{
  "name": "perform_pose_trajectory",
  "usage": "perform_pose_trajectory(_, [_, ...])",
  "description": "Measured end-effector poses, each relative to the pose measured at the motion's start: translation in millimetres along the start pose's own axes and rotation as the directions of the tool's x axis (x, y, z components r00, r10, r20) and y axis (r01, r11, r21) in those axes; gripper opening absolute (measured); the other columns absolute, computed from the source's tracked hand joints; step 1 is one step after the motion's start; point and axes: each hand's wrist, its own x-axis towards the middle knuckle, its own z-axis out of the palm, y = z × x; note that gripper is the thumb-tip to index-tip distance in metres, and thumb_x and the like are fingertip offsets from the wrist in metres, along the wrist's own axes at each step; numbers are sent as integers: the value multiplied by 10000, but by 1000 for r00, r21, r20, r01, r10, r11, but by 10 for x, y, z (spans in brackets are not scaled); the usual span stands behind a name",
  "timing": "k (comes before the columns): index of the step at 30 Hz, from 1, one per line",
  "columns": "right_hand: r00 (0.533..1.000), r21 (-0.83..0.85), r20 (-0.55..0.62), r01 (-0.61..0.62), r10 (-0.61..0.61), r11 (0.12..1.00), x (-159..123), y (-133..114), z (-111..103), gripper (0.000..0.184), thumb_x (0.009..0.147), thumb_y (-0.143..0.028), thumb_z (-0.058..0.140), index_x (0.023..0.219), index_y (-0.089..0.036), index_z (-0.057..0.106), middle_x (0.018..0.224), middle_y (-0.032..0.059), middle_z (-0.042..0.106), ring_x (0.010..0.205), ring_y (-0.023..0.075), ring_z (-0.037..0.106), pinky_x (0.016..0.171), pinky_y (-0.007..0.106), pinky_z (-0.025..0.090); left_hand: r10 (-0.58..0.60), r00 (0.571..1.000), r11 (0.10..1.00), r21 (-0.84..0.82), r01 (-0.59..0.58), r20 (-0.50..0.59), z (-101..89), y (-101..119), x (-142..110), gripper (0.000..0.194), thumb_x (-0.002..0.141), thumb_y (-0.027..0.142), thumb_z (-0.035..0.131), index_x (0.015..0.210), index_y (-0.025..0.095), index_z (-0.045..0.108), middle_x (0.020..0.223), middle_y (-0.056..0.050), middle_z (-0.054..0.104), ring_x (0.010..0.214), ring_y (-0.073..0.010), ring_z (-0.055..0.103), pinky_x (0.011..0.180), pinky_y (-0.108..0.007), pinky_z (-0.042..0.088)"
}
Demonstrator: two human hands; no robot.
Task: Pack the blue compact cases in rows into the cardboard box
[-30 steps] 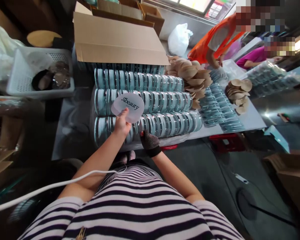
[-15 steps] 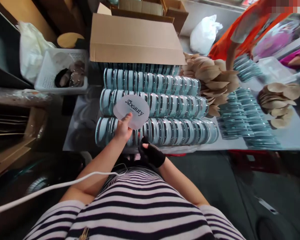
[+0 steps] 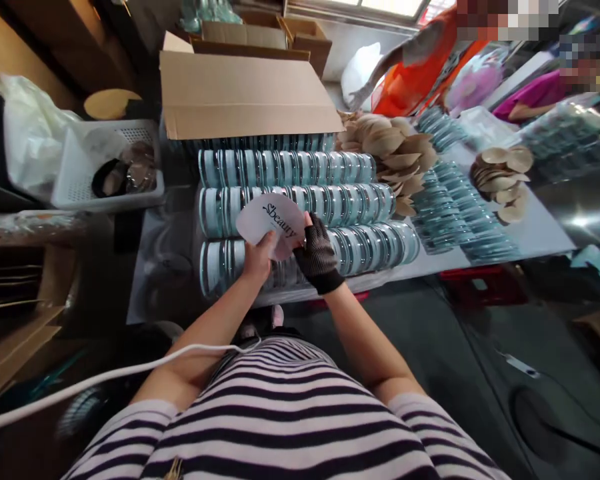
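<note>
My bare left hand [image 3: 259,259] grips the lower edge of a whitish, rounded flat piece [image 3: 260,220] with "beauty" printed on it, thumb on top. On the other side, my right hand [image 3: 320,257], in a black fingerless glove, has its fingers closed at the piece's right edge. Whether the piece is card or a soft pad I cannot tell. Beneath it lie long rows of clear round plastic cases [image 3: 375,250] standing on edge, each with a white band. The hands and the piece hide part of the front rows.
Behind the rows lies a cardboard box [image 3: 250,93]. Beige cup-shaped pads [image 3: 395,150] and stacked clear cases [image 3: 445,207] are to the right. A white basket [image 3: 107,193] stands at the left. A person in orange [image 3: 410,80] is at the far right; a white cable [image 3: 130,367] crosses my left arm.
My right hand has risen from the table's front edge to the printed piece's right edge. The piece has shifted slightly right and tilted. The camera view has turned to the right.
</note>
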Motion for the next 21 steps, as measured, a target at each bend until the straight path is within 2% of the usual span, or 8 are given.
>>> perform_pose_trajectory(2, [999, -36, -23, 36, -37, 999, -45, -115, 93, 598, 903, -350, 492, 1434, -75, 470, 1435, 209, 514, 1357, 321, 455, 1109, 485, 402, -24, 1000, 1000, 7, 24, -17, 33, -15, -7, 262, 674, 169, 800, 925, 137, 736, 974, -89, 763, 892, -223, 718, 907, -400, 570])
perform_pose_trajectory(5, [987, 53, -58, -146, 149, 988, -81, -151, 110, 465, 922, -335, 440, 1284, -86, 590, 1123, 185, 701, 1043, 273, 658, 892, 395, 543, -57, 998, 998, -15, 56, -23, 64, 62, -7, 168, 711, 119, 754, 873, 153, 727, 974, -72, 761, 925, -206, 715, 932, -374, 559])
perform_pose_trajectory(8, [900, 115, -267, -325, 345, 939, -348, -91, -88, 470, 931, -380, 402, 1224, -81, 617, 1035, 182, 720, 949, 263, 678, 799, 374, 562, -36, 999, 994, -106, 34, -16, -5, 286, 62, 246, 750, 140, 748, 986, 202, 716, 1090, -54, 746, 1068, -209, 686, 972, -365, 546])
perform_pose_trajectory(10, [885, 28, -334, -335, 325, 942, -740, -94, -262, 500, 918, -433, 424, 1220, -91, 630, 1031, 181, 722, 947, 270, 683, 777, 365, 562, -9, 999, 988, -153, 2, -49, -106, 458, 153, 335, 762, 164, 758, 1087, 218, 693, 1158, -60, 729, 1137, -222, 659, 988, -388, 542])
perform_pose_trajectory(13, [963, -159, -65, -269, 261, 950, -1349, -214, -358, 470, 919, -454, 440, 1178, -140, 674, 860, 128, 744, 758, 248, 698, 649, 319, 542, -37, 994, 991, -134, 22, -107, -263, 612, 274, 437, 763, 171, 775, 1182, 213, 658, 1207, -82, 710, 1180, -236, 638, 1011, -428, 530])
perform_pose_trajectory(15, [947, -204, 189, -223, 262, 953, -1522, -340, -241, 426, 944, -413, 419, 1194, -178, 671, 808, 95, 744, 695, 234, 696, 606, 300, 516, -77, 991, 990, -126, 63, -110, -321, 618, 304, 454, 767, 164, 774, 1201, 213, 649, 1211, -89, 708, 1191, -241, 632, 1023, -452, 519])
perform_pose_trajectory(17, [890, -257, 327, -238, 316, 937, -1438, -464, -13, 406, 952, -365, 420, 1253, -195, 631, 822, 86, 744, 705, 244, 703, 605, 309, 497, -84, 992, 989, -127, 72, -98, -331, 581, 297, 463, 765, 155, 774, 1206, 210, 647, 1200, -94, 712, 1182, -246, 638, 1030, -464, 511])
perform_pose_trajectory(21, [837, -310, 390, -274, 385, 910, -950, -596, 424, 416, 969, -352, 398, 1318, -179, 544, 914, 115, 738, 772, 264, 708, 653, 326, 474, -93, 994, 988, -128, 84, -62, -313, 534, 278, 445, 764, 139, 770, 1188, 217, 661, 1156, -85, 730, 1157, -238, 652, 1032, -441, 511])
